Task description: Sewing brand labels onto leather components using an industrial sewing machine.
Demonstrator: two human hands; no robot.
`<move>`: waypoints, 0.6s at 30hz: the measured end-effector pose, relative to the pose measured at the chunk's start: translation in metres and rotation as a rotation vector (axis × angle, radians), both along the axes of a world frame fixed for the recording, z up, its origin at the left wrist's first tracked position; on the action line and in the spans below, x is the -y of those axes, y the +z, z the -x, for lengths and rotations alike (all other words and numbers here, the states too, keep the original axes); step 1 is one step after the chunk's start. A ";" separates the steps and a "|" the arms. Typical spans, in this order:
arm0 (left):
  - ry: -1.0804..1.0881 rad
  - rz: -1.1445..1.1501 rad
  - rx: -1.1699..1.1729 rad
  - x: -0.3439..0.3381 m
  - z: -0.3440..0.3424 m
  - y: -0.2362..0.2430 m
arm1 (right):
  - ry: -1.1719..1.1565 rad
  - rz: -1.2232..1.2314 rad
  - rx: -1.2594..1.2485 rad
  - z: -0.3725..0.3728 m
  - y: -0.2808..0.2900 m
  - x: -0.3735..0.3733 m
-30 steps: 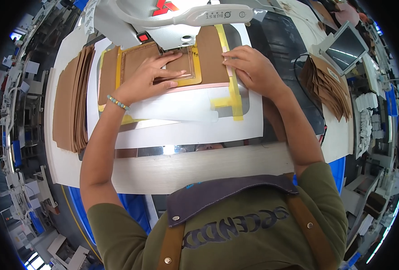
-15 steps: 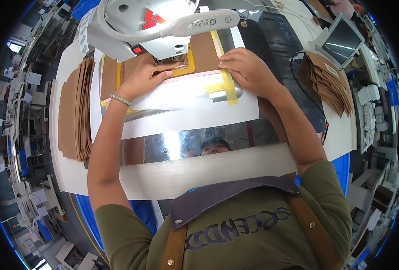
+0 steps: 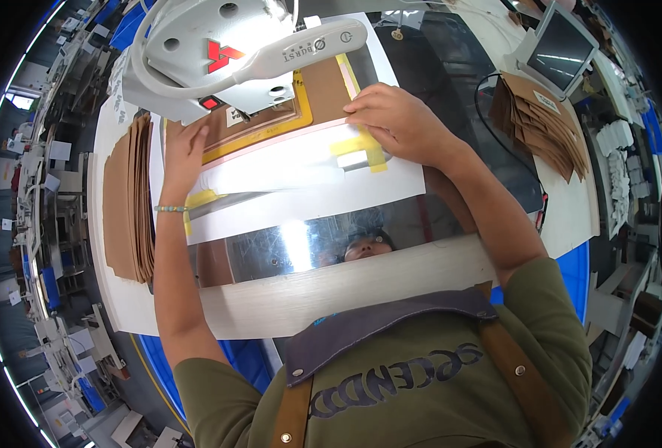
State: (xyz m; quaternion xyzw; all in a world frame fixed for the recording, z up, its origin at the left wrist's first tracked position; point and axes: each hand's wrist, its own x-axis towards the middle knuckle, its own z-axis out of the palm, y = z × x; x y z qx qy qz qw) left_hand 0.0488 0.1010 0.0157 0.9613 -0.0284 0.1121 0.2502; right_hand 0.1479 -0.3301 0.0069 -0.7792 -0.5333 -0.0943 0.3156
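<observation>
Left hand (image 3: 185, 160) and right hand (image 3: 402, 125) are at opposite sides of a brown panel (image 3: 323, 91), beneath a white machine head (image 3: 189, 48) on the pale desk (image 3: 346, 287). Cluttered workstations (image 3: 54, 291) line the room's left. The left's fingers lie extended, loosely open; the right's half-bent fingertips touch the panel's right edge, pinching or not I cannot tell.

Shirt (image 3: 450, 422): olive green, with dark, curvy lettering (image 3: 398, 384) across the chest
Sleeves (image 3: 215, 399): short, the same olive green
Bib flap (image 3: 390, 319): dark purple-grey, pale stitching along its lower edge, small blue marking near the top
Straps (image 3: 529, 384): brown, one each side
Snaps (image 3: 286, 438): round, silvery
Bracelet (image 3: 171, 209): pale blue-green and yellowish beads, left wrist
</observation>
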 end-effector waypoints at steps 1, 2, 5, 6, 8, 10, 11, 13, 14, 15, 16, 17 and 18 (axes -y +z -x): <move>0.054 -0.042 0.086 -0.018 0.007 -0.006 | 0.014 0.002 -0.024 0.002 0.001 -0.002; 0.050 -0.043 0.082 -0.032 0.012 -0.009 | 0.022 0.005 -0.048 0.002 0.001 -0.001; 0.199 -0.213 0.103 -0.073 0.030 -0.018 | 0.038 0.033 -0.020 0.004 0.000 -0.001; 0.244 -0.255 0.074 -0.089 0.039 -0.024 | 0.047 0.030 -0.021 0.004 0.000 -0.003; 0.275 -0.289 0.042 -0.094 0.043 -0.031 | 0.036 0.042 -0.007 0.004 -0.001 -0.002; 0.258 -0.209 0.041 -0.093 0.045 -0.037 | 0.067 -0.008 -0.086 0.012 0.011 -0.002; 0.258 -0.202 0.042 -0.094 0.045 -0.037 | 0.100 -0.063 -0.164 0.017 0.019 -0.001; 0.259 -0.194 0.013 -0.100 0.054 -0.037 | 0.169 -0.096 -0.216 0.035 0.056 0.000; 0.268 -0.186 0.009 -0.099 0.056 -0.038 | 0.226 -0.135 -0.272 0.043 0.069 0.002; 0.265 -0.201 0.000 -0.096 0.055 -0.037 | 0.229 -0.125 -0.272 0.047 0.075 0.005; 0.264 -0.216 -0.010 -0.095 0.053 -0.035 | 0.209 -0.122 -0.281 0.050 0.079 0.009; 0.264 -0.232 -0.020 -0.093 0.053 -0.033 | 0.190 -0.121 -0.290 0.052 0.081 0.011; 0.267 -0.227 -0.020 -0.093 0.052 -0.030 | 0.193 -0.116 -0.290 0.055 0.081 0.009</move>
